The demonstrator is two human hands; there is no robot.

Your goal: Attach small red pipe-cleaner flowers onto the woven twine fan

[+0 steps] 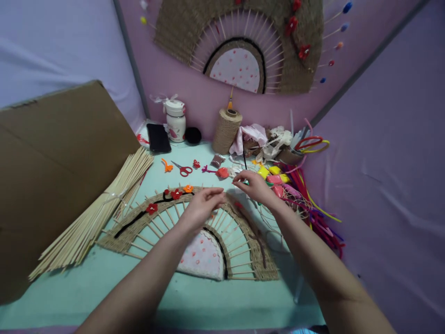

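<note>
A half-round woven fan (139, 222) of jute and wooden sticks lies flat on the pale green table (208, 301). Red and orange flowers (175, 193) and a black stem sit on its woven band. My left hand (203, 204) hovers over the fan's top edge, fingers curled together in a pinch. My right hand (252, 184) is just right of it, above the fan's rim, fingers pinched near a thin black stick (244, 160). What either hand pinches is too small to make out.
A bundle of wooden sticks (100, 213) and a cardboard sheet (59, 157) lie left. Behind are red scissors (183, 169), a twine spool (226, 130), a white bottle (175, 120), a phone (158, 137), clay packets (274, 175) and pipe cleaners (313, 204). A finished fan (239, 41) hangs on the wall.
</note>
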